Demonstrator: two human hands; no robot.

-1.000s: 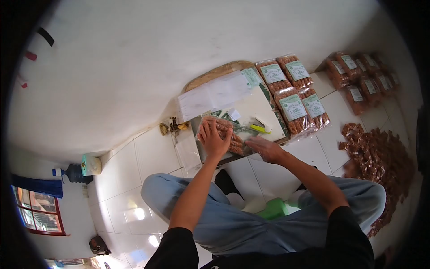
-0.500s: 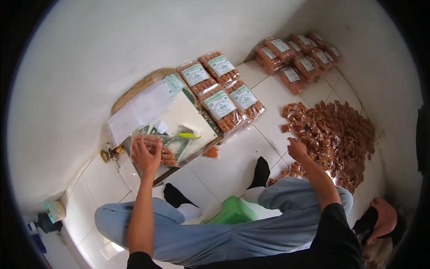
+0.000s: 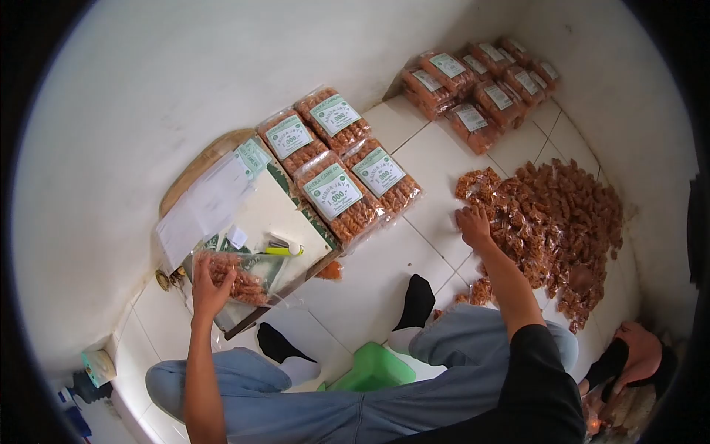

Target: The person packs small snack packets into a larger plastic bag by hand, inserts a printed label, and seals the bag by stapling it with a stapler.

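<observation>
My left hand grips a clear plastic bag partly filled with small reddish-brown snack packets, which lies on the low board. The thumb and fingers press on the bag from both sides. Over on the right, my right hand reaches down at the near-left edge of a large heap of small snack packets. Its fingers are curled, and anything between them is too small to make out. Close to the bag lies a stapler with a yellow-green part.
Filled, labelled packs stand at the board's right edge. More packs are stacked by the back wall. White label sheets lie on the board. A green stool sits between my legs. Another person is at lower right.
My right hand has moved down and left to the edge of the packet heap. My left hand stays on the bag. The camera view has shifted, so the board and packs sit further left.
</observation>
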